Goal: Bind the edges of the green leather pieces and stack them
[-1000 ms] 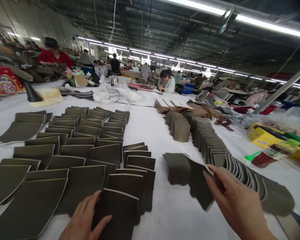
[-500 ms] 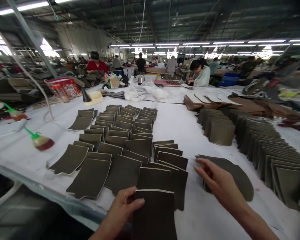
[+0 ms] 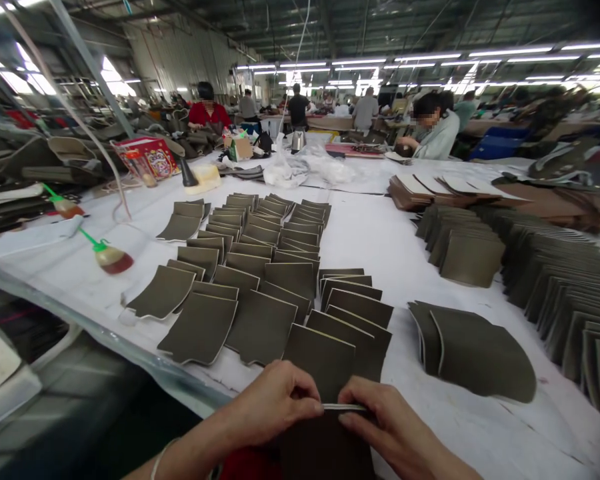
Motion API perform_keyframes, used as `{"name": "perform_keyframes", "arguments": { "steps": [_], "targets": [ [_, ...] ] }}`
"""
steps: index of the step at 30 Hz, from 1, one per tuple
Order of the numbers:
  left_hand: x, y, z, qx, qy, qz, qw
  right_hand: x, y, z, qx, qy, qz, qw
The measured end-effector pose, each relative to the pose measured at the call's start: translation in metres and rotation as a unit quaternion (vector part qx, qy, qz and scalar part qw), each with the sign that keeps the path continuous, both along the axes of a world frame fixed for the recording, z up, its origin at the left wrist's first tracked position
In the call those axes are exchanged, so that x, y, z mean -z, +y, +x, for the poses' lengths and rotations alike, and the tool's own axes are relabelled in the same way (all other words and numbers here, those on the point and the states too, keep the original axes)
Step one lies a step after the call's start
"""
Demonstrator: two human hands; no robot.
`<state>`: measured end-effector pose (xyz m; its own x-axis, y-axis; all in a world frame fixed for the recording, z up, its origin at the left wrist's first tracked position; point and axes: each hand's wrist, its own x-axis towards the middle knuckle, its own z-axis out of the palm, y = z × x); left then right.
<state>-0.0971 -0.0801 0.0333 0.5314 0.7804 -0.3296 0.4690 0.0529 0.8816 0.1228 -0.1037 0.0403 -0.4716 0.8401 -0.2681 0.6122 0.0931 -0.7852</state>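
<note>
A dark olive panel (image 3: 325, 443) with a pale edge, leather-like, stands at the bottom middle of the view. My left hand (image 3: 283, 403) pinches its top edge between thumb and fingers. Close beside it, my right hand (image 3: 380, 420) grips the same edge from the right, thumb in front. Just beyond my fingers lies another olive panel (image 3: 320, 353), part of several overlapping rows of such panels (image 3: 260, 313) on the white table. The lower end of the held panel is cut off by the frame.
Two or more curved panels (image 3: 485, 353) lie to the right, beside a long row of standing panels (image 3: 570, 293). Two green-tipped bottles (image 3: 113, 260) (image 3: 65, 205) stand at the left. Clear plastic (image 3: 290, 170) and a red box (image 3: 153, 157) sit farther back. Other people work beyond the table.
My right hand has come left from the curved panels to the held panel's top edge. My left hand has shifted slightly right along that edge. The view has turned a little.
</note>
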Motion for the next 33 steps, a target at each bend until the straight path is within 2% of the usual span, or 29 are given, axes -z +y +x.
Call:
{"name": "perform_keyframes", "arguments": {
  "steps": [3, 6, 9, 12, 14, 18, 24, 29, 33],
  "targets": [
    [0.003, 0.005, 0.001, 0.043, 0.001, -0.003, 0.999, 0.005, -0.002, 0.0, -0.014, -0.003, 0.016, 1.0],
    [0.007, 0.009, -0.001, 0.053, -0.002, -0.018, 0.998, 0.012, -0.004, 0.004, -0.025, -0.015, 0.05, 0.998],
    [0.008, 0.011, -0.001, 0.053, 0.0, -0.028, 0.998, 0.015, -0.009, 0.003, -0.034, -0.028, 0.137, 0.99],
    [0.008, 0.012, 0.0, 0.052, -0.021, -0.084, 0.995, 0.015, -0.015, -0.005, -0.041, -0.034, 0.251, 0.966],
    [0.009, 0.013, 0.001, 0.05, -0.04, -0.115, 0.991, 0.017, -0.018, -0.012, -0.041, -0.04, 0.293, 0.954],
    [0.013, 0.013, 0.001, 0.034, -0.059, -0.131, 0.989, 0.027, -0.022, -0.023, -0.013, -0.03, 0.348, 0.937],
    [0.018, 0.008, 0.005, 0.032, -0.048, -0.112, 0.992, 0.038, -0.023, -0.024, -0.017, -0.047, 0.393, 0.918],
    [0.016, 0.003, 0.01, 0.037, -0.026, -0.061, 0.997, 0.039, -0.019, -0.024, -0.028, -0.049, 0.408, 0.911],
    [0.014, 0.004, 0.008, 0.036, -0.018, -0.05, 0.998, 0.035, -0.02, -0.023, -0.043, -0.047, 0.399, 0.915]
  ]
}}
